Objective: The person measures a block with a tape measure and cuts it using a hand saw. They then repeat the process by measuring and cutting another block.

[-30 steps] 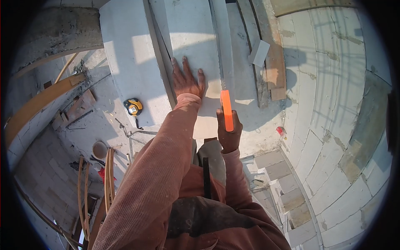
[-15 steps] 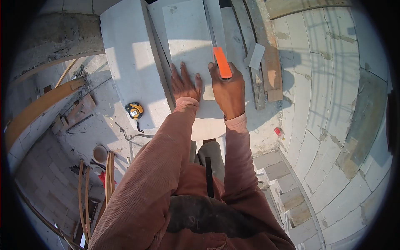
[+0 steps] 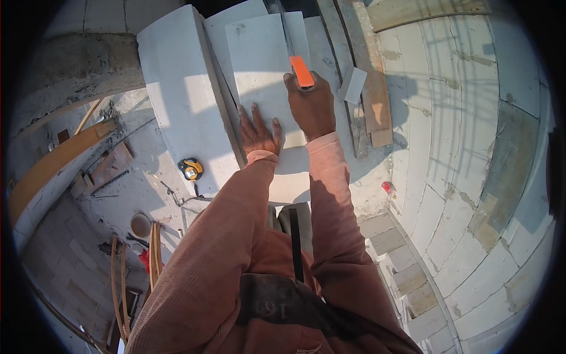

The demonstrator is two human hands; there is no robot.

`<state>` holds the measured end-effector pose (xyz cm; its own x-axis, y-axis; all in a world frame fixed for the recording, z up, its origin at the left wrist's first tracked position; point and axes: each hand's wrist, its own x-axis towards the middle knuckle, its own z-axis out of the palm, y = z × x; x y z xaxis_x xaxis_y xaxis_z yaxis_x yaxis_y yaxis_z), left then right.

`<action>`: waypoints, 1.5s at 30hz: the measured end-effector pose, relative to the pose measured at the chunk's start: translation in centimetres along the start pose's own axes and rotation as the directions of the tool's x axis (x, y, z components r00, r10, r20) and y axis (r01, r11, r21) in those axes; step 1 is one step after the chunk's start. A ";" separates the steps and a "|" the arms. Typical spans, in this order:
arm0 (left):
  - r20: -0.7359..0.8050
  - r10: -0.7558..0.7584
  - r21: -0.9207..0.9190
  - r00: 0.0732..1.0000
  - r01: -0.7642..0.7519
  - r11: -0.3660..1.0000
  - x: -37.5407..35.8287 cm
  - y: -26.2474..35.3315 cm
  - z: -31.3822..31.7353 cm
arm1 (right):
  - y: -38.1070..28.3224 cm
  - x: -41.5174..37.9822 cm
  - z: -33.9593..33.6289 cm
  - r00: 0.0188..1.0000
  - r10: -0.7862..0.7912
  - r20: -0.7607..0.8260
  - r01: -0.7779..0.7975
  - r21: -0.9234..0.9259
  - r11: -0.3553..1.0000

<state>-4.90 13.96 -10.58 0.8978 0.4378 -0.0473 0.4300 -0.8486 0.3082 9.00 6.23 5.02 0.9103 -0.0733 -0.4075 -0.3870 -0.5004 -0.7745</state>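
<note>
My right hand (image 3: pixel 312 106) is closed round the orange handle of a handsaw (image 3: pixel 302 72). The saw's thin blade runs away from me along a cut in a pale block (image 3: pixel 259 56), with a narrow strip of block on its right side. My left hand (image 3: pixel 259 133) lies flat on the block's near part, fingers spread, left of the saw. Another large pale block (image 3: pixel 180 88) stands close on the left of the one being cut. The blade's far end is hard to make out.
A yellow and black tape measure (image 3: pixel 190 169) sits on the near left end of the large block. Wooden boards (image 3: pixel 377 109) and a small pale offcut (image 3: pixel 353 85) lie to the right, beside a block wall (image 3: pixel 466 118). A bucket (image 3: pixel 140 225) stands lower left.
My right hand has pushed the saw forward, away from me, along the cut. My left hand stays pressed on the block. The whole view has shifted slightly.
</note>
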 end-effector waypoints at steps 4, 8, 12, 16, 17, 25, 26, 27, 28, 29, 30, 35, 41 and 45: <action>0.015 -0.014 0.002 1.000 0.013 1.000 -0.2 -0.2 -0.4 | 0.9 -12.9 -4.0 0.995 0.096 0.017 -0.097 0.158 0.983; 0.016 -0.031 0.009 0.999 0.031 0.999 -0.5 -0.6 -0.4 | 1.2 -13.7 -5.0 0.998 0.064 0.028 -0.067 0.126 0.990; -0.023 0.011 0.012 1.000 -0.011 1.000 -0.2 -0.8 0.3 | 0.5 0.8 1.4 0.994 -0.098 -0.054 0.092 -0.109 0.990; -0.004 0.001 -0.025 1.000 -0.001 1.000 -0.2 -0.1 0.1 | -0.3 -0.4 -0.5 0.998 0.056 0.013 -0.057 0.053 0.997; -0.005 0.004 -0.015 1.000 -0.004 1.000 0.1 -0.1 0.2 | 0.1 -3.4 -1.3 0.998 0.061 0.015 -0.062 0.121 0.991; 0.066 -0.048 -0.030 0.997 0.050 0.998 0.0 -0.4 -0.4 | 3.5 -13.5 -3.9 0.998 0.057 0.020 -0.059 0.144 0.988; 0.049 -0.037 -0.040 0.998 0.039 0.998 0.1 -0.5 -0.2 | 3.2 -9.1 -2.5 1.000 -0.024 -0.011 0.025 0.060 0.998; 0.037 -0.031 -0.049 0.999 0.033 0.998 -0.2 -0.6 -0.1 | 3.4 -4.7 -1.0 0.997 -0.072 -0.008 0.073 0.113 0.991; 0.061 -0.043 -0.032 0.997 0.045 0.998 -0.4 -0.4 -0.3 | 2.1 -0.9 0.0 0.999 -0.015 0.030 0.014 0.030 0.999; 0.079 -0.053 -0.012 0.995 0.054 0.998 0.1 -0.2 -0.6 | 1.4 0.7 0.1 0.999 -0.020 0.047 0.019 0.030 0.999; 0.103 -0.065 0.007 0.993 0.065 0.998 0.0 -0.2 -0.8 | 1.2 1.1 0.1 0.998 -0.019 0.064 0.017 0.026 1.000; -0.018 0.004 0.029 1.000 -0.004 1.000 -0.1 -0.8 -0.2 | 4.5 -9.4 -1.5 0.999 -0.034 -0.007 0.034 0.100 0.994; 0.027 -0.025 0.030 0.999 0.024 0.999 -0.4 -0.5 -0.3 | 5.2 -14.8 -3.5 0.999 -0.002 -0.037 0.000 -0.062 0.998; -0.013 -0.015 0.019 1.000 0.015 1.000 -0.4 -0.5 0.2 | 1.5 -0.7 0.3 1.000 -0.004 0.004 0.004 0.048 0.999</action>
<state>-5.45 14.20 -10.91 0.8902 0.4539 -0.0396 0.4450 -0.8475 0.2894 7.77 5.83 3.97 0.9113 -0.0679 -0.4061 -0.3901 -0.4585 -0.7985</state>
